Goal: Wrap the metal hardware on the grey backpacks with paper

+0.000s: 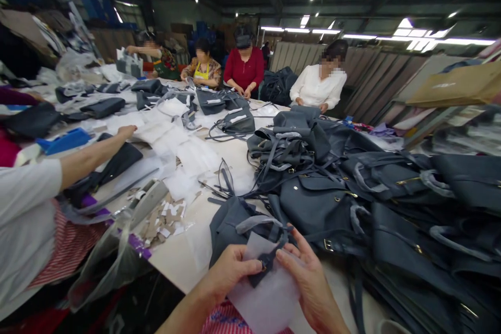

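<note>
Right now, both my hands are busy with one dark strap (269,260) that has a small shiny buckle (263,265). My left hand (230,271) is pinched closed on it, with the thumb lying on top by the buckle. My right hand (307,271) has the strap too, a bit higher up. Its thumb is on the near side and its first finger reaches up, so that hand is bent round the strap but not in a fist. I can't tell how tight I squeeze.

A thin white sheet (268,305) hangs down between my hands, over a striped cloth (225,323) below. The strap is just in front of a dark bag (225,224), which sits on the table (176,269). I can't see if they are joined. The bag has a handle in a pale wrap (256,223).

On my right is a big heap of dark bags (321,206). On my left are little card bits (166,219). Past them, someone in a white sleeve (35,182) stretches an arm over the table. More people sit across from me.
</note>
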`<state>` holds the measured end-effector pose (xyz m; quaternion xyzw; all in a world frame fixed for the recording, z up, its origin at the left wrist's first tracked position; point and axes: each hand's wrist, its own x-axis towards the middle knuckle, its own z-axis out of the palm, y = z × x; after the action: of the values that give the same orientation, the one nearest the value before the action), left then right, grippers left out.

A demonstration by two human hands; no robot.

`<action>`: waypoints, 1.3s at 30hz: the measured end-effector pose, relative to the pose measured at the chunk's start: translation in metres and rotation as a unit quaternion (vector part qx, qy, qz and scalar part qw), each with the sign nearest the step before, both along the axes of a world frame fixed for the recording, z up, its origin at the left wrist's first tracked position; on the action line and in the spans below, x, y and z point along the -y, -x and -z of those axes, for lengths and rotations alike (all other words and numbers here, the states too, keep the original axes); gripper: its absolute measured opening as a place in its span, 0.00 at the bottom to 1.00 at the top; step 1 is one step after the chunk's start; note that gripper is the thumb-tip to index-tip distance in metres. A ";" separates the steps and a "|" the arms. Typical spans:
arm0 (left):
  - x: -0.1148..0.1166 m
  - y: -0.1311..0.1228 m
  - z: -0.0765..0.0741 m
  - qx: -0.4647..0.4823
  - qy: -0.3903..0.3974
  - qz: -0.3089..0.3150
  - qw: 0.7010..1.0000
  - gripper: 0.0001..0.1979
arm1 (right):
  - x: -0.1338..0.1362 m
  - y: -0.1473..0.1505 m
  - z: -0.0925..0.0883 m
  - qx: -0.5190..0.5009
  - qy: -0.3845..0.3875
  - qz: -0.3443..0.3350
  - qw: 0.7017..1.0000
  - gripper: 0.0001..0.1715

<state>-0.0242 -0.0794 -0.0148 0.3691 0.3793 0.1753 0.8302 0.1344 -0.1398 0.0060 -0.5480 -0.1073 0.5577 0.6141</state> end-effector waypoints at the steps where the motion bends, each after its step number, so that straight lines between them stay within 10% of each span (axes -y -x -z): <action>1: 0.002 0.001 0.001 -0.005 -0.010 -0.005 1.000 0.24 | -0.001 0.000 -0.002 0.009 0.004 -0.013 1.000 0.64; 15: -0.004 -0.010 -0.008 -0.093 -0.190 0.040 0.977 0.09 | -0.006 -0.002 0.006 0.089 -0.006 -0.073 0.993 0.66; 31: 0.011 0.008 -0.004 -0.004 -0.126 -0.009 0.992 0.32 | -0.019 -0.011 -0.001 0.132 0.026 -0.137 0.981 0.65; 39: 0.021 0.017 -0.002 -0.085 -0.203 -0.048 0.974 0.05 | -0.021 -0.020 0.001 0.174 0.044 -0.178 0.967 0.60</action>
<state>-0.0416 -0.1004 -0.0126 0.5244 0.4224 0.2563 0.6935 0.1548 -0.1189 0.0053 -0.6353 -0.2839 0.5581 0.4519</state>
